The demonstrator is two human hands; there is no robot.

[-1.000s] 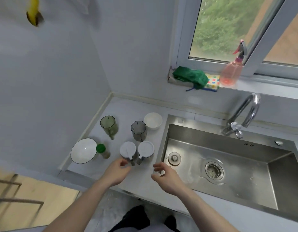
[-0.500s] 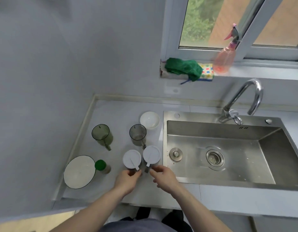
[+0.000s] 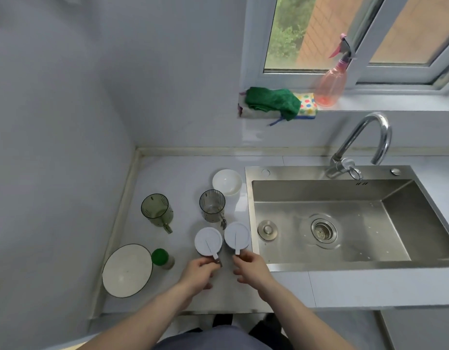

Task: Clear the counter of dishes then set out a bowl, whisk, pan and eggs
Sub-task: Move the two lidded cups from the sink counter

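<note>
Two lidded white mugs stand side by side on the counter (image 3: 183,173). My left hand (image 3: 198,272) is closed on the handle of the left mug (image 3: 208,241). My right hand (image 3: 251,267) pinches the handle of the right mug (image 3: 237,236). Behind them stand a grey glass mug (image 3: 213,205) and a green glass mug (image 3: 156,209). A small white bowl (image 3: 227,182) sits near the sink's back left corner. A large white bowl (image 3: 127,270) with a dark rim lies at the front left, with a green-capped bottle (image 3: 162,258) beside it.
The steel sink (image 3: 349,218) with its drain and loose plug (image 3: 267,229) lies right of the mugs, the tap (image 3: 364,145) behind it. A green cloth (image 3: 274,102), a sponge and a pink spray bottle (image 3: 330,84) sit on the window sill. Walls close the left and back.
Both hands have moved forward onto the handles of the two lidded mugs. The camera has tilted down and closer over the counter.
</note>
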